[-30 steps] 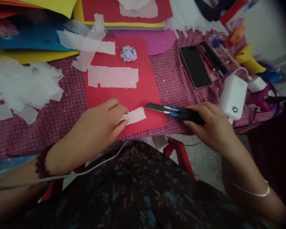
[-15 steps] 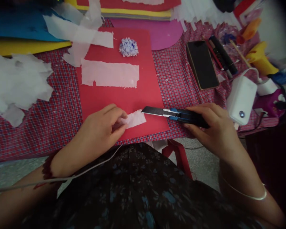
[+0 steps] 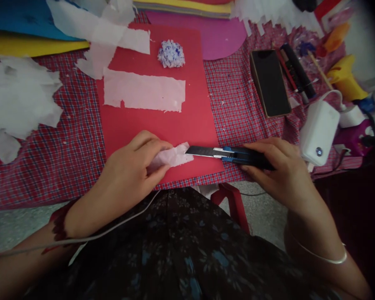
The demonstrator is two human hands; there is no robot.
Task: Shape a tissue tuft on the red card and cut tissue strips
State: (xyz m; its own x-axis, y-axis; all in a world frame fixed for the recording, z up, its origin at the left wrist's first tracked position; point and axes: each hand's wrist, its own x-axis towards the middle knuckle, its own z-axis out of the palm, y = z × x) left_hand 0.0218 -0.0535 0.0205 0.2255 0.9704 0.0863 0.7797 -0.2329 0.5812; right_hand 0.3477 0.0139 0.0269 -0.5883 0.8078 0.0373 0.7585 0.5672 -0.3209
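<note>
My left hand pinches a small folded strip of white tissue paper between thumb and fingers, low on a red sheet. My right hand grips a black and blue box cutter, its blade out and pointing left. The blade's tip lies at the strip's right end; whether it is inside the fold I cannot tell. A wider torn strip of tissue lies flat higher on the sheet. Beyond it sits a clump of white and blue bits.
Torn white paper pieces are heaped at the left on the checked cloth. At the right lie a phone, markers and a white power bank. A purple sheet and stacked coloured sheets stand behind.
The cutter's blade has come from just right of the tissue strip to its right end. My left hand keeps hold of the strip, which looks more folded. The view has shifted.
</note>
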